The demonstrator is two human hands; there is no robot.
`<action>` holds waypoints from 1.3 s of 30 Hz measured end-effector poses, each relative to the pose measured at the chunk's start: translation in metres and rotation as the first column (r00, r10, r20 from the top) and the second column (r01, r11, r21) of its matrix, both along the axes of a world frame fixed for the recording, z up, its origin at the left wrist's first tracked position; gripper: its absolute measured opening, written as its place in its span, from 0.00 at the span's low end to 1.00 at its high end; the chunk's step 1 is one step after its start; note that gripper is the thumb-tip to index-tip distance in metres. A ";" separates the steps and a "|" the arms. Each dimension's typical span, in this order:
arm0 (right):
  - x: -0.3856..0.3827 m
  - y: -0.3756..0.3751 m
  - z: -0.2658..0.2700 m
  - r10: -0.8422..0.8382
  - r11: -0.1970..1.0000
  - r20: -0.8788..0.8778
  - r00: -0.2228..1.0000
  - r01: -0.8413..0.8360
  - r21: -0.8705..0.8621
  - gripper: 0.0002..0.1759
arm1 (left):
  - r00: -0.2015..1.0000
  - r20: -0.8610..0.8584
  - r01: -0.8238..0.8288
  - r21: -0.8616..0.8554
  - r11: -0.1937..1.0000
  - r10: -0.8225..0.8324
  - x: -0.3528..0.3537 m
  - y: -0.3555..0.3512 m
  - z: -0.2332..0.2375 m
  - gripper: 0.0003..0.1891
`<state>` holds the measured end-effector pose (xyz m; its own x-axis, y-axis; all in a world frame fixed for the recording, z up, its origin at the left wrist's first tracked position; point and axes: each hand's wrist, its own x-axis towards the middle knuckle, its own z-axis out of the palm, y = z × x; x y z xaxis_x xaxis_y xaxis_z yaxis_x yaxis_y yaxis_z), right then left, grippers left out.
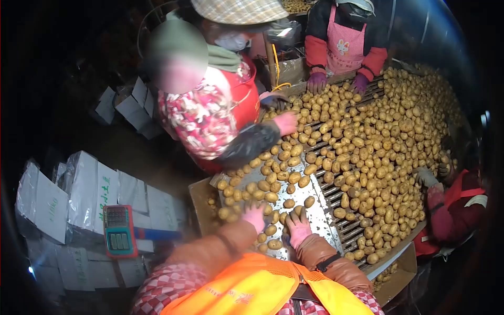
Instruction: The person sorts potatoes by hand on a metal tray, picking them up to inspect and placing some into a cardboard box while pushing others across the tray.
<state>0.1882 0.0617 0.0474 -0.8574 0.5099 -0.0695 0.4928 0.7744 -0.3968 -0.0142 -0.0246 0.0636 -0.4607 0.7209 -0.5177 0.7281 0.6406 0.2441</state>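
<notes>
My left hand (254,215), in a pink glove, lies over potatoes on the metal sorting plate, its fingers apart and slightly blurred. My right hand (298,229), in a pink glove with dark-stained fingertips, reaches onto the same plate (321,220). Its fingers are spread, touching or very close to a potato (298,210). Between my hands a few potatoes (270,230) lie loose. More potatoes (262,185) crowd the plate beyond my left hand. Neither hand visibly grips a potato, though the undersides of the fingers are hidden.
A large heap of potatoes (388,152) covers the slatted rack (336,202) to the right. Co-workers' gloved hands (286,123) work at the far side and right. Cardboard boxes (394,278) flank the plate. At left stand white cartons (94,189) and a scale display (119,231).
</notes>
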 end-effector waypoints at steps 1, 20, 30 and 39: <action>0.000 0.007 0.000 0.013 1.000 0.027 1.000 -0.012 -0.028 0.34 | 0.999 0.023 0.046 -0.071 0.996 -0.044 -0.002 0.010 0.011 0.37; 0.074 0.019 0.001 -0.553 0.581 -0.284 0.783 0.118 -0.805 0.25 | 0.686 0.500 0.266 0.504 0.821 -0.529 -0.003 0.035 0.104 0.28; 0.078 0.015 0.029 -0.607 0.554 -0.275 0.746 0.149 -0.819 0.25 | 0.938 0.056 0.279 0.462 0.842 -0.342 -0.025 0.109 0.099 0.26; 0.088 0.011 0.008 -0.733 0.459 -0.296 0.613 0.123 -0.880 0.19 | 0.946 0.144 0.184 0.504 0.844 -0.292 0.016 0.023 0.045 0.30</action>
